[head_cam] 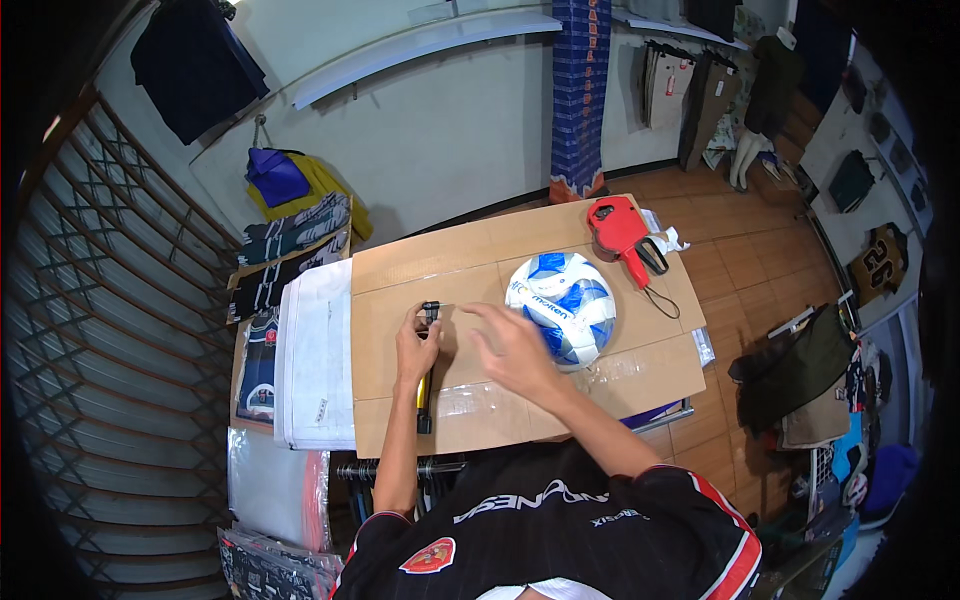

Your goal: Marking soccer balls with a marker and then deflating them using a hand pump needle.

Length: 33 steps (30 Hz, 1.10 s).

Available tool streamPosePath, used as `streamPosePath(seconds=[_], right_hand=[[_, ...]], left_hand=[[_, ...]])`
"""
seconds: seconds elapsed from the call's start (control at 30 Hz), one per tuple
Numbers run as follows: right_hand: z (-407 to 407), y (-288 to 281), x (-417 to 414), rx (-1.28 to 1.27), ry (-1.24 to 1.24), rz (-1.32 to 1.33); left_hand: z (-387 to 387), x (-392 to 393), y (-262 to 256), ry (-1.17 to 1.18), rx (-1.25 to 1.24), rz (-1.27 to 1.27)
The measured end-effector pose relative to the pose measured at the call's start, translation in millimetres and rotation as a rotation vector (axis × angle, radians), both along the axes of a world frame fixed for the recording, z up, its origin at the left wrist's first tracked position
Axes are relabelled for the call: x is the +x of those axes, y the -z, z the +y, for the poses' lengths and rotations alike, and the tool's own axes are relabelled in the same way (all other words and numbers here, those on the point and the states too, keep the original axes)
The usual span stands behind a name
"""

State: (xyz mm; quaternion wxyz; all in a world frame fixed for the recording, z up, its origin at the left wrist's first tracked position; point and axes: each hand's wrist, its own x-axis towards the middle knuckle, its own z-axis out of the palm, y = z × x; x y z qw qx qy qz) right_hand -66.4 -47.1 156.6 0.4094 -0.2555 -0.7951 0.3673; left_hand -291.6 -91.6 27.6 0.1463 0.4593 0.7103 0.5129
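Observation:
My left hand is closed around the upper part of a slim black and yellow hand pump, whose black head and thin needle show above the fingers. The pump's lower end points towards my body. My right hand is a little blurred, its fingers apart, between the needle and a Molten football; nothing shows in its fingers. The white, blue and grey ball rests on the cardboard sheet, partly behind my right hand. Beyond the ball lies a red price-label gun with a black lever and a wrist loop.
White packaging and folded garments lie at the cardboard's left. Clear plastic bags are stacked at lower left. A blue brick-patterned pillar stands behind the table; clothes racks are at the right.

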Motion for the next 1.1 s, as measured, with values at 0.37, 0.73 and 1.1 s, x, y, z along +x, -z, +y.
streamPosePath(seconds=[0.37,0.73,1.1], right_hand=[[77,-8,141,0.185,-0.141,-0.501],[95,-31,132,0.107,-0.281,-0.751],[97,-9,137,0.247,-0.346,-0.565]], left_hand=[[-7,81,-43,0.17,0.023,-0.232],[-16,123,-42,0.213,0.055,-0.383],[-17,145,-40,0.011,0.134,-0.338]])
